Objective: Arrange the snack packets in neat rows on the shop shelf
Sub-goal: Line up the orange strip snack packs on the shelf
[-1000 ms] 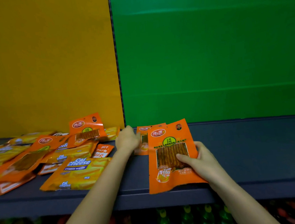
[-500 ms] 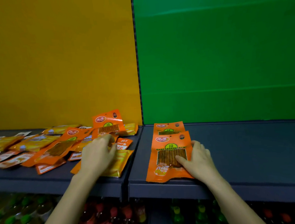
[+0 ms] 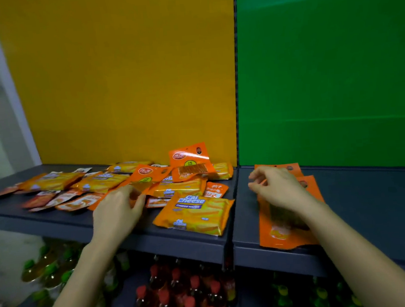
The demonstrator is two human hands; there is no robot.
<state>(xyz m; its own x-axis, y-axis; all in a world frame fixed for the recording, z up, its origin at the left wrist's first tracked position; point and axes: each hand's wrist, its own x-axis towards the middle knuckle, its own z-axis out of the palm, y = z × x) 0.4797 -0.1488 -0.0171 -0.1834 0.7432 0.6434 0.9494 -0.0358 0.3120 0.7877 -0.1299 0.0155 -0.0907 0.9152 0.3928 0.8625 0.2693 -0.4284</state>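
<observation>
Left hand [image 3: 115, 213] and right hand [image 3: 279, 191] extend from slim, bare forearms [image 3: 84, 271].

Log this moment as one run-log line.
left hand: at orange packet in pile, grip unclear | right hand: fingers relaxed, above two laid packets | row: not yet filled

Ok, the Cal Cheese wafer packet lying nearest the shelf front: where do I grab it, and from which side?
Pinch the near long edge of the Cal Cheese packet, coming from the front. It lies flat with that edge free beside the shelf lip, while its far edge meets other packets. Thumb on top, fingers sliding under, is probably safest.
</observation>
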